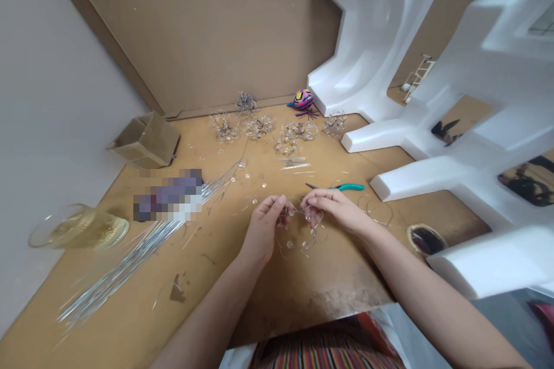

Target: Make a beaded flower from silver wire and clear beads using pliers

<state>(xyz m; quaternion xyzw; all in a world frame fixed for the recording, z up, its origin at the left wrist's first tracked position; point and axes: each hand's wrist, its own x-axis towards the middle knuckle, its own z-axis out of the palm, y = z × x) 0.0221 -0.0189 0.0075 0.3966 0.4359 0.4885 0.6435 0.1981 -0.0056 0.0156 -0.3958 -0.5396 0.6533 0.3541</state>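
Note:
Between my two hands is a ring of thin wire loops with clear beads (pixel 305 244), held just above the table near its front edge. My left hand (pixel 267 220) pinches the left side of it between thumb and fingers. On the other side, my right hand (pixel 325 207) grips the wire with thumb and forefinger; its lower fingers are partly hidden behind the loops. Right behind my right hand lie pliers with teal handles (pixel 351 187). Several loose clear beads (pixel 247 176) are scattered on the table beyond my left hand.
Several wire-and-bead pieces (pixel 259 125) stand at the back beside a colourful ball (pixel 303 99). Long wires (pixel 130 265) lie on the left, near a glass of yellowish liquid (pixel 86 229) and a cardboard box (pixel 149 141). White structure legs (pixel 402 179) and a round dark-filled container (pixel 426 239) are at right.

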